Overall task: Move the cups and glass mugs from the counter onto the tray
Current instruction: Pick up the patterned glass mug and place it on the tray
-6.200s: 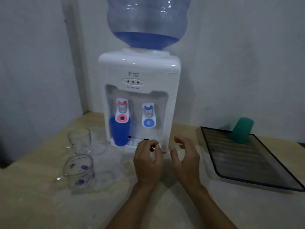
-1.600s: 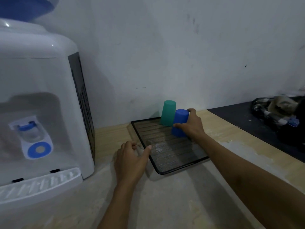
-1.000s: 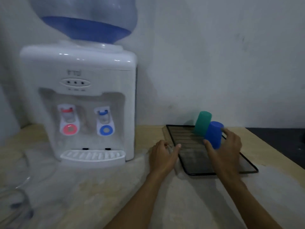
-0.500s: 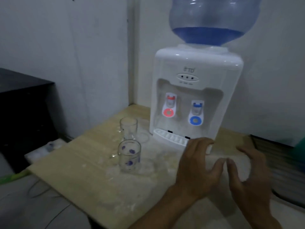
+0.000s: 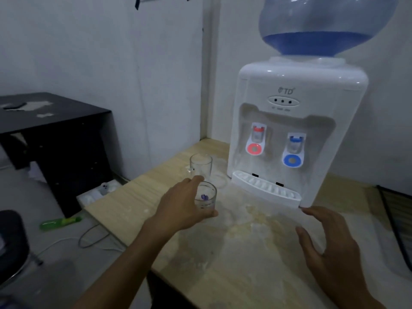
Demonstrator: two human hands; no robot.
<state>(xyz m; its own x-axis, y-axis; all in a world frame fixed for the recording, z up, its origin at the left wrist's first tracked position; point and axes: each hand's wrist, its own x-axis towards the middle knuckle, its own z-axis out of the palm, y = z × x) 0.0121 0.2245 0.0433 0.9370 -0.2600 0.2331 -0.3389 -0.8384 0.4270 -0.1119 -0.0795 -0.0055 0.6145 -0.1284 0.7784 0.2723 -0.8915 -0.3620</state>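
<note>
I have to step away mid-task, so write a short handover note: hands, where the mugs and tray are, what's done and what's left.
Left hand: wrapped around the clear glass mug with purple dots, which looks to be standing on the pale wooden counter.
Right hand: open and empty, hovering over the counter in front of the white water dispenser.
Plain clear glass mug: standing behind the dotted one, untouched.
Black mesh tray: only its edge shows at far right; its contents are out of view.
Left: carry both glass mugs to the tray.
</note>
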